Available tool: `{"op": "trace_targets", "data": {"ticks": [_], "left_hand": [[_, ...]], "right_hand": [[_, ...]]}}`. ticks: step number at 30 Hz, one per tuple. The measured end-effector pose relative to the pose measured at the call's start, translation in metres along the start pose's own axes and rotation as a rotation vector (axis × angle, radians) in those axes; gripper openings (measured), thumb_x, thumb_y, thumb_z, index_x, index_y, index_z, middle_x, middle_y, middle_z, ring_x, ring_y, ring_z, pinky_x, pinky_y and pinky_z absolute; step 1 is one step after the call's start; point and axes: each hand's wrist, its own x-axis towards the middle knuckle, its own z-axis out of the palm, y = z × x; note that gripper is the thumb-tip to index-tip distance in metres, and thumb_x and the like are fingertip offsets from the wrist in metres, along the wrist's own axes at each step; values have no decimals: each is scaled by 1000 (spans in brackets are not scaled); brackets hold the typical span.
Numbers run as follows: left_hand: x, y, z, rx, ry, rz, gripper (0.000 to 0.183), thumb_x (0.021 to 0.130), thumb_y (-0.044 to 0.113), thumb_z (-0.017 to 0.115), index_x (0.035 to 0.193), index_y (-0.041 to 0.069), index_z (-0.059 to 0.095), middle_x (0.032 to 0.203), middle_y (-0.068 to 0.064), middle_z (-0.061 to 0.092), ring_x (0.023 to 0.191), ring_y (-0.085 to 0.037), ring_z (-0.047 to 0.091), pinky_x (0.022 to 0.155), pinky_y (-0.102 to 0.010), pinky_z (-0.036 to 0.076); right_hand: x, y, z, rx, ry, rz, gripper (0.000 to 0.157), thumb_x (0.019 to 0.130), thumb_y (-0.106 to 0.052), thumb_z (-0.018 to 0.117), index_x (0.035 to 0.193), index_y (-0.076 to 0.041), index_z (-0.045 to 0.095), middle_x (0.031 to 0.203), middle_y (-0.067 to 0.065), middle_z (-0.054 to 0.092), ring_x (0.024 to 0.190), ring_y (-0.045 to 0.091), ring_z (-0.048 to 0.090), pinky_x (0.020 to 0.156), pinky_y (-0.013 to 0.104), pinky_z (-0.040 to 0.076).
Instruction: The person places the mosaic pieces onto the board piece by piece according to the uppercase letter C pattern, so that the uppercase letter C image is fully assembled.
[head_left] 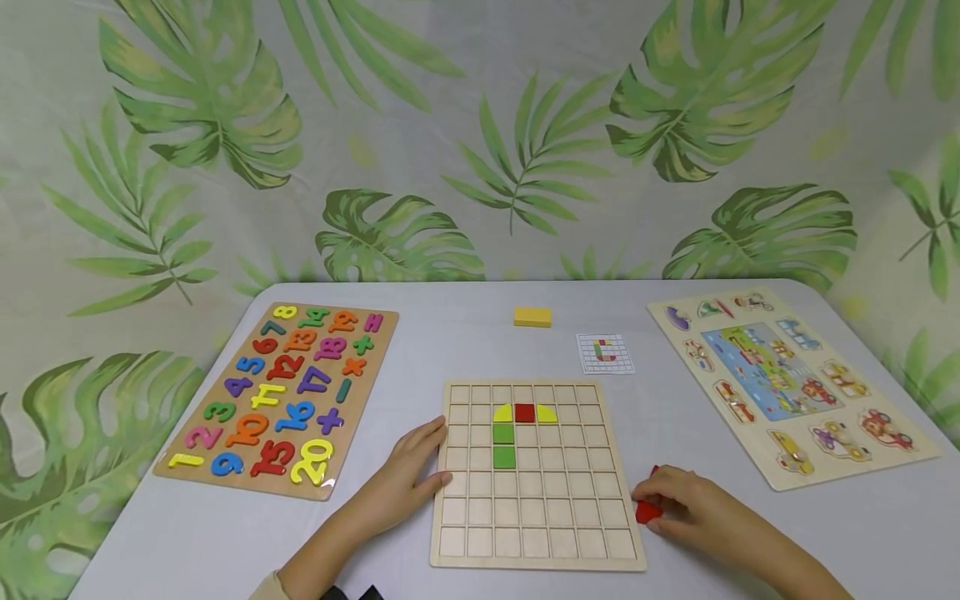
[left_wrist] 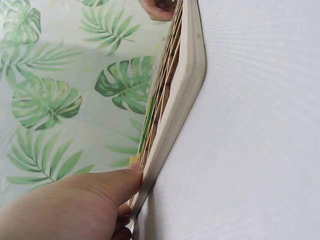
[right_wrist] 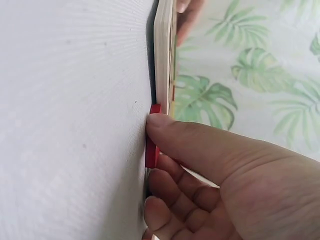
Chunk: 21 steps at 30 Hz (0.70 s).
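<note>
A wooden grid board lies on the table in front of me. Set into its upper squares are a red square tile, with a yellow quarter-round tile to its left and another yellow quarter-round tile to its right. Two green square tiles sit below the left yellow one. My left hand rests against the board's left edge, thumb and fingers touching it. Right of the board, my right hand pinches a red tile at the table surface. More red shows behind its fingers, partly hidden.
Beyond the board are a yellow block and a small pattern card with a coloured C-shaped figure on a grid. A number puzzle board lies at the left, a picture puzzle board at the right. A leaf-patterned cloth hangs behind.
</note>
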Motion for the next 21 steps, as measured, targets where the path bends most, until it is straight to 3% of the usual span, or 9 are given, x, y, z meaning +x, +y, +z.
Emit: {"op": "trace_targets", "data": {"ticks": [11,21], "left_hand": [[0,0,0,2,2,6,62,89,26,57,139,4,30,146,-4,22,132,-24,16,105,-41,20],[0,0,0,3,-1,4,62,89,26,57,140,3,30,146,-4,22,132,-24,16,105,-41,20]], "right_hand": [[3,-9,0,-83,74,58,22,75,-18,74,88,-22,56,81,-20,49,69,-1,46,55,17,42],[36,-40,5,-29,185,-45,28,72,-9,74,97,-15,61,87,-15,57,68,3,49,55,18,44]]}}
